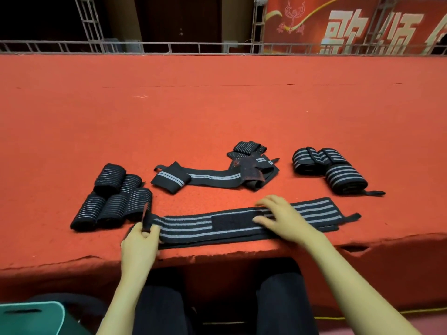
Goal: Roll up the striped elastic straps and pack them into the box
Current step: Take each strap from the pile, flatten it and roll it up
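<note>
Striped strap [217, 226] flat at worktop [217, 105] near edge — left hand [139, 247] fingers pinch its end, right hand [285, 221] presses it, fingers straight. Rolled bundles [113, 197] done; second strap [210, 176] unrolled — no box seen.

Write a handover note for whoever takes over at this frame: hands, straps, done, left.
Left hand pinches the left end of the flat black grey-striped elastic strap at the near edge of the red carpet; right hand rests flat on it.
Done: five rolled straps at left, about three more rolls at right.
Left: roll this strap and the loose straps behind it, then pack all; no box clearly in view.
</note>
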A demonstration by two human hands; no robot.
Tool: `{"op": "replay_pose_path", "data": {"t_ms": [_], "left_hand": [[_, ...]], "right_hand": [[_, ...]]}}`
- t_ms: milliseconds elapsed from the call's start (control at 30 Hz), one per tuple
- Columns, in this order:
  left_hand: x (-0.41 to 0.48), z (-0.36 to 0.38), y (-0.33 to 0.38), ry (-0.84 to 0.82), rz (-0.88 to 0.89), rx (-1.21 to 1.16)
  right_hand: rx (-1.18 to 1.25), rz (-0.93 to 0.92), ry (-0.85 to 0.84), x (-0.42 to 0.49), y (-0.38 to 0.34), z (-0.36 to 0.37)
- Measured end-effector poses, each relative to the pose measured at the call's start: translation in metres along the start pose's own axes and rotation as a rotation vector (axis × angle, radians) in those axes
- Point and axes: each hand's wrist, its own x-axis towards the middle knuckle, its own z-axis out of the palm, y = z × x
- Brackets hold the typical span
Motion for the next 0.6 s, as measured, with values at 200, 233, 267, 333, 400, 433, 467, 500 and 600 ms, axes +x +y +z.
{"op": "replay_pose_path", "data": {"t_ms": [200,233,267,333,400,433,467,500,600], "left_hand": [[0.005,-0.011,-0.005,0.056,0.060,0.010],[0.006,-0.015,-0.007,0.081,0.084,0.020],[0.008,-0.019,-0.010,0.097,0.096,0.029],[0.013,-0.023,-0.019,0.091,0.081,0.050],[0.017,-0.025,-0.026,0.071,0.040,0.069],[0.017,-0.025,-0.029,0.065,0.019,0.069],[0.017,-0.025,-0.030,0.062,0.008,0.070],[0.016,-0.024,-0.031,0.060,0.003,0.074],[0.017,-0.025,-0.027,0.061,-0.006,0.080]], "right_hand": [[0.030,0.017,-0.306,0.003,-0.038,0.019],[0.026,0.014,-0.298,0.004,-0.039,0.016],[0.019,-0.001,-0.286,0.005,-0.040,0.015],[-0.013,-0.052,-0.246,0.003,-0.039,0.015],[-0.038,-0.090,-0.200,0.001,-0.036,0.019],[-0.035,-0.093,-0.190,-0.001,-0.034,0.022],[-0.028,-0.092,-0.184,-0.002,-0.033,0.024],[-0.024,-0.089,-0.179,-0.003,-0.033,0.026],[-0.031,-0.081,-0.177,-0.004,-0.036,0.028]]}}
